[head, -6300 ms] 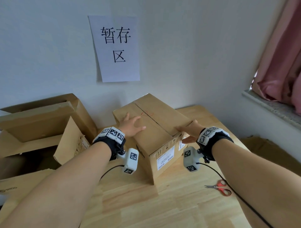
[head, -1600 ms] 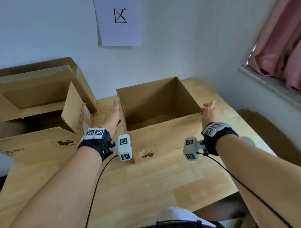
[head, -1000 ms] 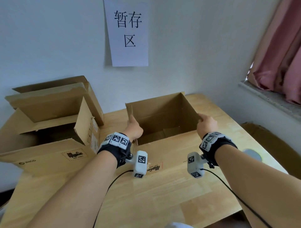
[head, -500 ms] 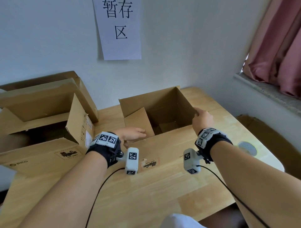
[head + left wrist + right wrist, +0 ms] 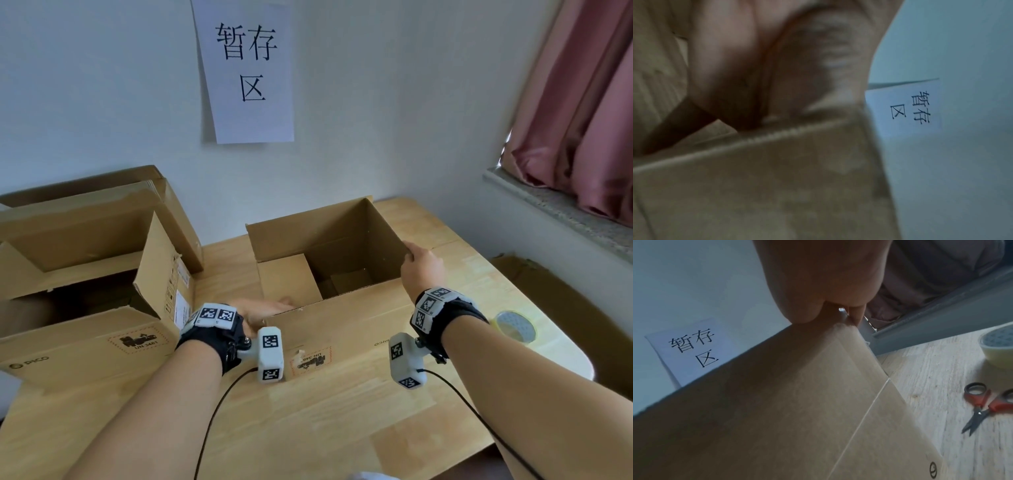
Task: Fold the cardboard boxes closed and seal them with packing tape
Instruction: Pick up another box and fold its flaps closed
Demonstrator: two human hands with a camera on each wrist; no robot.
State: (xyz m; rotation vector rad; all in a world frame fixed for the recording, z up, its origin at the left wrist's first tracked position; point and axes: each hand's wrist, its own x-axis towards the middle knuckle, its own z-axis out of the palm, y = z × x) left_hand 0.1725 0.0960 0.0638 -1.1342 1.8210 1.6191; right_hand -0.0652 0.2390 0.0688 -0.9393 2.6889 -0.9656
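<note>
The open cardboard box (image 5: 329, 274) stands between both hands. The left hand (image 5: 260, 308) presses the left side flap (image 5: 289, 279) inward, fingers flat. The right hand (image 5: 423, 269) pinches the right flap corner. Next: fold it in. Tape roll (image 5: 515, 325) lies right of the fingers.

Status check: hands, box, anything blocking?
Left hand pressing left flap inward. Right hand pinching right flap upright. Box open, untaped. Tape roll on table, nothing blocking.

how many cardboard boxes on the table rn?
2. The open box sits mid-table between both hands, and a larger open box sits at the left edge. Flattened cardboard lies off the table's right side; others may be out of frame.
</note>
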